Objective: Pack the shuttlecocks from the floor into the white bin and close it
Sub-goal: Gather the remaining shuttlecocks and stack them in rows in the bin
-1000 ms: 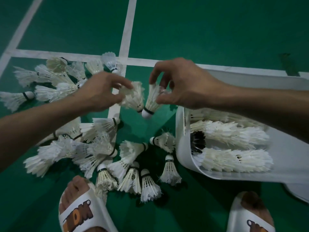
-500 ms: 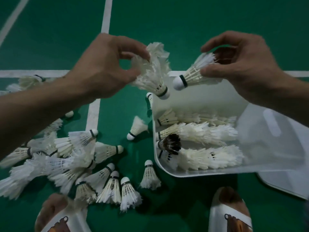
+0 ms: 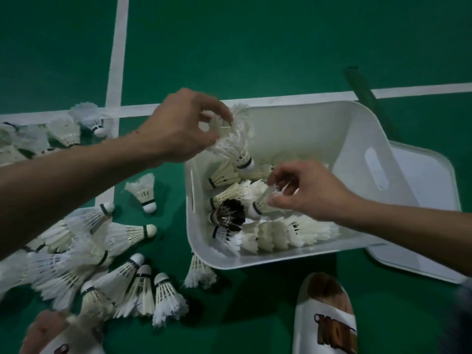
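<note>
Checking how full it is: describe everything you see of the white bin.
The bin is white, apparently plastic, round-cornered and open-topped, with an oval handle slot in its right wall. It sits on the floor, its lid flat beside it. Shuttlecocks lie inside, including a black one. The right hand pinches a shuttlecock inside it; the left hand holds a stack over its left rim.

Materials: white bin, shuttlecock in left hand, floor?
Bin: likely moulded plastic, smooth matte; rounded corners, cut-out handle slot.
Shuttlecock in left hand: seemingly real feathers, frayed tips, visible quills; base material unclear.
Floor: green matte, low glare, probably vinyl mat.
</note>
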`<state>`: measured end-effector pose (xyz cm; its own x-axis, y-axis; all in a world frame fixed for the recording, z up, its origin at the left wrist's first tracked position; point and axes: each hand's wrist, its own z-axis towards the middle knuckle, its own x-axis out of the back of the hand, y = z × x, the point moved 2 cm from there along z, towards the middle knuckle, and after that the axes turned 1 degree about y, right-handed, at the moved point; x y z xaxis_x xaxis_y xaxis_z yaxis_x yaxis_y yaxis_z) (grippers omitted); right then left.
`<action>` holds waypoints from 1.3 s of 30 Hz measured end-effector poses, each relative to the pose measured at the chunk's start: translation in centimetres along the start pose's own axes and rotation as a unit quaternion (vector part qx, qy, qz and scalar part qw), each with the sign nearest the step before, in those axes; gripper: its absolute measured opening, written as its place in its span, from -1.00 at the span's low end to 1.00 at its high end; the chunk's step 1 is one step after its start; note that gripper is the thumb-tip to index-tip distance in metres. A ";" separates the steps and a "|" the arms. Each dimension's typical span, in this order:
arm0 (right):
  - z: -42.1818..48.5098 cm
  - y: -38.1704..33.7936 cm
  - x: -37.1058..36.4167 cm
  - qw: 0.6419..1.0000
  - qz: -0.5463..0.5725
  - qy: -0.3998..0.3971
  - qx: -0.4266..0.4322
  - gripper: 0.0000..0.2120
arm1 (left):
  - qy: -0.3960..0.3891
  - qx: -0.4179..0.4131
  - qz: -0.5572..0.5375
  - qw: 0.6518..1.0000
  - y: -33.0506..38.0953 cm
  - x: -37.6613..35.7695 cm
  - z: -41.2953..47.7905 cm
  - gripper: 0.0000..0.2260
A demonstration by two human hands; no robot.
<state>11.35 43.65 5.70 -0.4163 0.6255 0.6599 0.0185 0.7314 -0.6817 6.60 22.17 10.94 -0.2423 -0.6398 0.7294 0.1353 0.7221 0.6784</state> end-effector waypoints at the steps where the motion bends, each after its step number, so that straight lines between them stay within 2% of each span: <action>1: 0.2 0.1 -0.7 1.000 -0.004 -0.014 0.004 -0.75 | 0.002 -0.007 0.017 1.000 0.0 -0.1 0.1 -0.77; 6: 1.0 -0.2 -3.4 0.998 -0.029 -0.043 0.022 -0.76 | -0.001 -0.029 0.063 0.998 -0.4 -0.8 0.3 -0.77; 12: 1.2 0.4 -5.7 0.992 0.015 -0.126 -0.015 -0.60 | -0.003 -0.039 0.065 0.997 -1.2 -1.1 0.6 -0.77; 18: 1.9 1.8 -5.4 0.992 0.032 -0.098 -0.066 -0.62 | -0.008 -0.050 0.077 0.996 -1.6 -1.3 0.6 -0.76; 29: 2.4 2.2 -6.2 0.993 0.006 -0.116 -0.035 -0.59 | -0.027 -0.057 0.089 0.994 -1.3 -1.4 0.5 -0.73; 35: 2.3 2.2 -3.6 0.982 0.023 -0.157 -0.099 -0.38 | -0.050 -0.061 0.115 0.990 -0.6 -2.4 0.7 -0.73; 39: 1.7 1.2 -1.1 0.984 0.123 -0.086 -0.097 -0.32 | -0.052 -0.054 0.142 0.987 -0.2 -3.1 0.8 -0.72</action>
<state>10.26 43.37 3.59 -0.5254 0.7472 0.4071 0.3037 0.6116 -0.7306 6.54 24.25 8.47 -0.2772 -0.3809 0.8821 0.3123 0.8325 0.4576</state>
